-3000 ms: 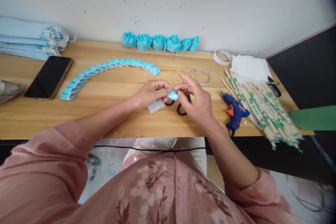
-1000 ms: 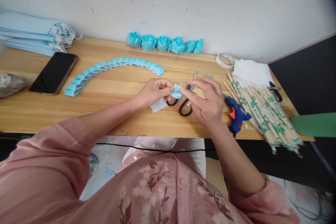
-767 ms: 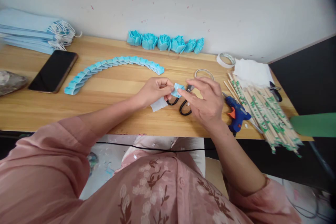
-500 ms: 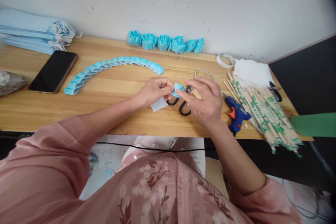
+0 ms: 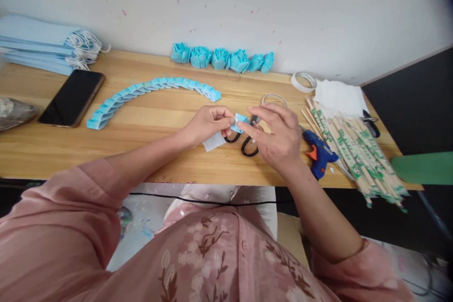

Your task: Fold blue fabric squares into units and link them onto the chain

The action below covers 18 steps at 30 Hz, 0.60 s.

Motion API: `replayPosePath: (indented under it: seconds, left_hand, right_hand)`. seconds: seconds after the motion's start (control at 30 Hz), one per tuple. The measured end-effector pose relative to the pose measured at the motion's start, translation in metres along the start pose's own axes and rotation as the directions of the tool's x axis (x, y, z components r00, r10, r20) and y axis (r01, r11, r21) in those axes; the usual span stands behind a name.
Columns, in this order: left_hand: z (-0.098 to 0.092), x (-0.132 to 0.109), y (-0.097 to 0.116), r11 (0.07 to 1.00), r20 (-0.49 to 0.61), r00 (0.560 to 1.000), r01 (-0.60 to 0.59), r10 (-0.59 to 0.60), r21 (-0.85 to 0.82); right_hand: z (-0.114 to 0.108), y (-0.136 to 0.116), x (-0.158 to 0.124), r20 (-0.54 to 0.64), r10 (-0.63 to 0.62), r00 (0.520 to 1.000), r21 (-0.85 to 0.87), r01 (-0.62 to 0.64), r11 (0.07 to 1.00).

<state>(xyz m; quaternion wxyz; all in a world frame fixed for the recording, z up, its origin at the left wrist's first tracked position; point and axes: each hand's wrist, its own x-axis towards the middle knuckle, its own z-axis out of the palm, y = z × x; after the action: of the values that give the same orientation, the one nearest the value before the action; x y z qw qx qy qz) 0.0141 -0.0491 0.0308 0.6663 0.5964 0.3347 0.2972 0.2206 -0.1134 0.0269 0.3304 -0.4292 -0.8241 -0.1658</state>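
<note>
My left hand (image 5: 213, 125) pinches a small folded light-blue piece (image 5: 241, 123) between thumb and fingertips, just above the table. My right hand (image 5: 278, 136) is beside it, fingers spread. One fingertip of that hand touches the piece's face, near a small white spot. Below the hands lie scissors with black handles (image 5: 249, 153), partly hidden by the fingers. A pale flat scrap (image 5: 214, 142) rests on the wood under my left hand.
Behind are a curved pleated blue strip (image 5: 152, 86) and a row of blue fabric flowers (image 5: 201, 57). A phone (image 5: 72, 97) and stacked face masks (image 5: 38, 45) lie left. Rightward are tape rolls (image 5: 303, 82), a blue glue gun (image 5: 320, 153) and wrapped chopsticks (image 5: 361, 155).
Both hands stay almost in place around the folded blue piece. The view has shifted very slightly.
</note>
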Motion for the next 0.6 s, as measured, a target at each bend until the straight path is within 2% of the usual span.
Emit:
replayPosePath:
  seconds: [0.2,0.33,0.6]
  left_hand:
    - [0.0002,-0.0002,0.0005,1.0,0.006,1.0,-0.005,0.005,-0.002]
    - [0.0,0.0001,-0.0005,1.0,0.006,1.0,-0.005,0.005,-0.016]
    - [-0.0003,0.0005,-0.0015,0.999,0.014,1.0,0.01,-0.009,-0.034]
  right_hand:
    - [-0.0005,-0.0007,0.0016,-0.02,-0.061,0.998,-0.047,0.06,0.997]
    - [-0.0011,-0.0007,0.002,0.018,-0.035,0.999,-0.043,0.035,0.998]
    - [-0.001,0.0017,0.0029,0.003,-0.066,0.998,-0.027,0.066,0.997]
